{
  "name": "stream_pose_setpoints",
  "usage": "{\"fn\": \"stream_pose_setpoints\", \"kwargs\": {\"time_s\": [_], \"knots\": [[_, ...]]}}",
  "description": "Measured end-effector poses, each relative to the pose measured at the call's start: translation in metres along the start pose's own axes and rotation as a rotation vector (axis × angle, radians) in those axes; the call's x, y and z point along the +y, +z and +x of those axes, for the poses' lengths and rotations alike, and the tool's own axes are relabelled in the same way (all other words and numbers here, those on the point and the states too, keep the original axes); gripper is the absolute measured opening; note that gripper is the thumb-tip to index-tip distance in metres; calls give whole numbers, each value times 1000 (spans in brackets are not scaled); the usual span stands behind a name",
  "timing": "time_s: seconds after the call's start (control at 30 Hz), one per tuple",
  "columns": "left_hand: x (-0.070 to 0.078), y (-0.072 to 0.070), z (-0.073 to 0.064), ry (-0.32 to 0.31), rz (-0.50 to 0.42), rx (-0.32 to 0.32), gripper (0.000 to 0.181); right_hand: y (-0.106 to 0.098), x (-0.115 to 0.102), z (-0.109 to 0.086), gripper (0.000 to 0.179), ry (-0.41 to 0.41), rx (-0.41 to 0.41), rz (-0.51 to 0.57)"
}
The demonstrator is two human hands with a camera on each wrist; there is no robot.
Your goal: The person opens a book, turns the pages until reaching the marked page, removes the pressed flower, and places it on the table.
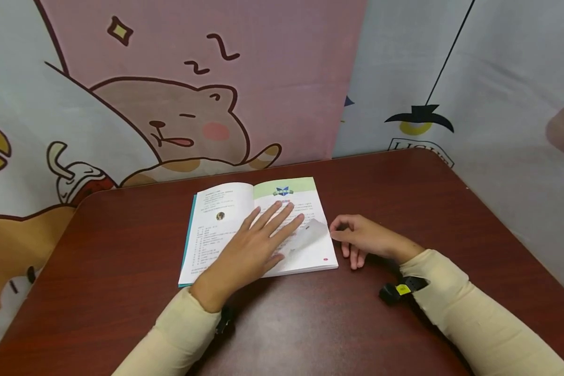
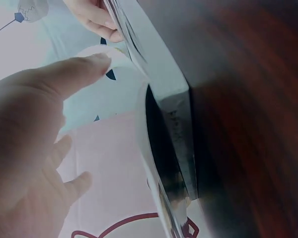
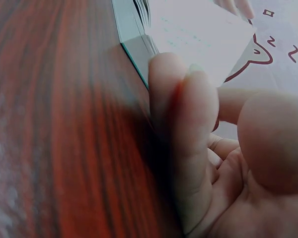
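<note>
Right hand: grip pinching, thumb and forefinger at the edge of a lifted page. Left hand: released, fingers spread over the right side of the open book, which lies on the worktop. Progress, as judged: book opened; page partly raised, turning unfinished. Obscured: part of the page beneath the left hand; whether its palm touches, cannot tell.

Book pages smooth paper; table glossy wood-grained; sleeves matt cloth.
</note>
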State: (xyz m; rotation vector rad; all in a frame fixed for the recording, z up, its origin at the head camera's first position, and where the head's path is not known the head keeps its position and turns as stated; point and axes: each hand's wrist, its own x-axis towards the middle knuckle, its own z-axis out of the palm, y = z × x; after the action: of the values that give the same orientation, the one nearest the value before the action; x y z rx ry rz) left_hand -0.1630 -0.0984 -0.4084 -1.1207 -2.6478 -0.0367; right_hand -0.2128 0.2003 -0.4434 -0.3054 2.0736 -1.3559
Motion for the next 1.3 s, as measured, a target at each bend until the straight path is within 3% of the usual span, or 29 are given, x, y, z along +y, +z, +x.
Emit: {"fn": "stream_pose_setpoints", "kwargs": {"time_s": [0.23, 0.6, 1.0, 1.3], "knots": [[0, -2, 1, 27, 84, 61, 99, 1, 1, 0, 30, -27, 14, -35], [1, -1, 2, 47, 48, 50, 45, 1, 1, 0, 34, -31, 17, -42], [1, 0, 0, 66, 55, 13, 48, 1, 0, 1, 34, -36, 16, -41], [-1, 2, -1, 31, 52, 38, 41, 1, 2, 2, 34, -31, 15, -41]]}}
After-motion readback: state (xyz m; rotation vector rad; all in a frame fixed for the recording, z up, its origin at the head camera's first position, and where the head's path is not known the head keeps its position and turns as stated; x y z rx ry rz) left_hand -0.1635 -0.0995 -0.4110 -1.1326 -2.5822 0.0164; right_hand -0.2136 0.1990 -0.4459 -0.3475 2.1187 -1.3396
